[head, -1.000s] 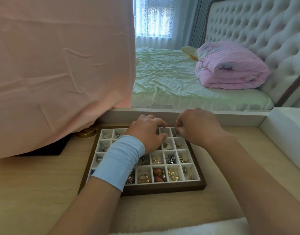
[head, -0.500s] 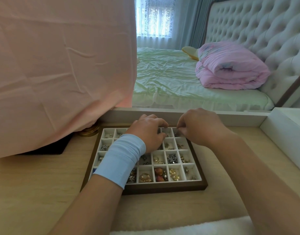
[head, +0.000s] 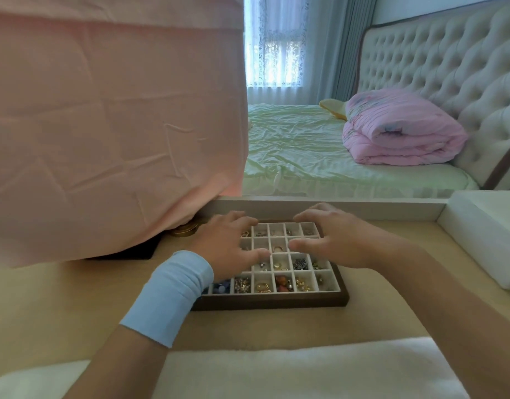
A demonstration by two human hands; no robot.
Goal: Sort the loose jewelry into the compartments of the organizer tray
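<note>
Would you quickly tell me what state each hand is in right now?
Left hand: open, fingers spread over the organizer tray, nothing visibly held.
Right hand: open, fingers spread over the tray's right side, nothing visibly held.

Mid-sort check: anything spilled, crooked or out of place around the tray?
Nothing looks spilled: the organizer tray sits flat on the desk, jewelry inside its compartments. One oddity: a round gold object lies outside the tray, half under the pink cloth at the back left.
</note>
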